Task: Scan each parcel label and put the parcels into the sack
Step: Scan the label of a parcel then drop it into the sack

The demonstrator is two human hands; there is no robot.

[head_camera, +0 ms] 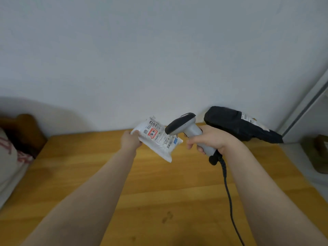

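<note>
We are in the middle of the scanning step for one parcel. Our left hand (131, 141) pinches the white parcel (160, 147) by its near corner, thumb on top, and holds it up above the far part of the table (159, 189) with its label (159, 135) facing us. Our right hand (210, 139) is curled tight round the grip of the scanner (186, 128), whose dark head sits just beside the label's upper right edge and points down at it. Its cable (229, 192) trails back over the table toward us.

We cannot tell whether the scan has registered; no light shows on the label. This parcel has yet to go into the sack. A black parcel (237, 126) lies at the table's far right corner against the wall, its own label (248, 120) turned up, so we judge it is left to scan and bag as well.

We see no sack for certain. A pale cloth with red marks (8, 157) at the left edge may be it, but we cannot say, nor what it already holds.
</note>
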